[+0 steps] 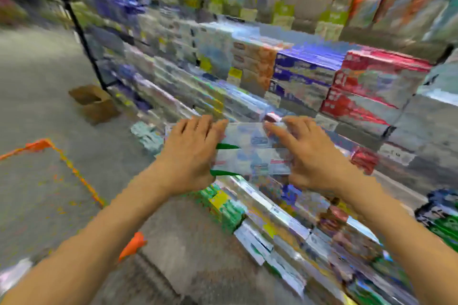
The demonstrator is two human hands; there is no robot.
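Now | left hand [192, 153] and right hand [311, 156] clasp pale boxes [250, 153] by the ends | packed shop shelves [285, 215] | grey floor [37, 82]

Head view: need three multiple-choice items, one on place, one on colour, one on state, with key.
1. Where is the cardboard box? A: on the floor, left of the shelves; B: on the top shelf; C: in the hands.
2. What colour are the cartons right of the blue boxes? A: black; B: red; C: yellow.
3. How are the pale boxes held? A: lying untouched; B: by one hand; C: between left hand and right hand.
Key: 1A, it sits on the grey floor; 2B, the cartons show red; 3C, each hand grips one end.
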